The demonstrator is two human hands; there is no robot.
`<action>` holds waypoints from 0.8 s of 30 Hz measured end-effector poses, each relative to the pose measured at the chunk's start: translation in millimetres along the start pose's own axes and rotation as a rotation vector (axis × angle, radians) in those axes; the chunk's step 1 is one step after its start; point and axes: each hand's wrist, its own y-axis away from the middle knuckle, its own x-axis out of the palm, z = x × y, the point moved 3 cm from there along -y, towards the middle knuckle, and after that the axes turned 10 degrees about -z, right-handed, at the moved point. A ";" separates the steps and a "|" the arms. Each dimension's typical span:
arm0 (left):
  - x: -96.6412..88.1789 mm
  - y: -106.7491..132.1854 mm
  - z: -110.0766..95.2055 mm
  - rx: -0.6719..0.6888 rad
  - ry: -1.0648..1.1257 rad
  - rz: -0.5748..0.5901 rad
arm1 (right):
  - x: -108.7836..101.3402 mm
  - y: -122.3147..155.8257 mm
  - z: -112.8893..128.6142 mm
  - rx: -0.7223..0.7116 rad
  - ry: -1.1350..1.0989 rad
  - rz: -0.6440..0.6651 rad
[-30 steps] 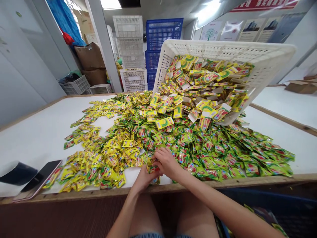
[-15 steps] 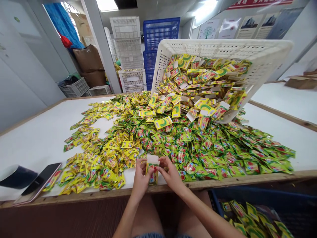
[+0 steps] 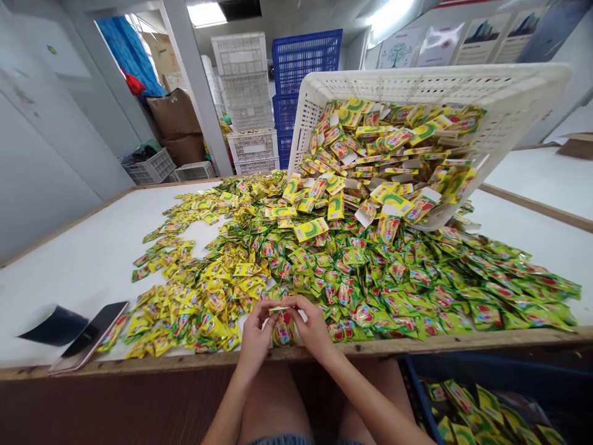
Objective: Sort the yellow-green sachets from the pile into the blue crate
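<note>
"So, where is the small box (image 3: 283,330)?"

"At the near edge of the table (image 3: 106,247), between the two hands, printed face toward the person."

"And how do the hands stand?"

"Both are clamped on it: the left hand (image 3: 254,330) at its left side, the right hand (image 3: 314,327) at its right, fingertips close together along the top edge (whether the flap is fully tucked, I cannot tell)."

"What lies around them?"

"Mostly green pouches (image 3: 403,290) on the right, yellow pouches (image 3: 204,300) on the left. Beyond, a white basket (image 3: 417,73) tips forward, full of more boxes (image 3: 361,164). Far left, a phone (image 3: 95,334) lies by the edge; low on the right, a blue crate (image 3: 500,369) holds yellow-green packs (image 3: 486,408)."
</note>
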 end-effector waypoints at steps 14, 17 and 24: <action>2.9 -3.9 -4.5 -0.008 -0.119 -0.085 | -1.4 -4.4 17.1 -0.058 0.213 0.033; 1.7 -2.5 1.0 0.014 -0.091 -0.081 | -3.8 -2.3 13.4 -0.046 0.196 0.029; -3.5 8.0 5.6 0.056 -0.096 -0.040 | 6.3 13.4 0.3 -0.009 0.072 0.003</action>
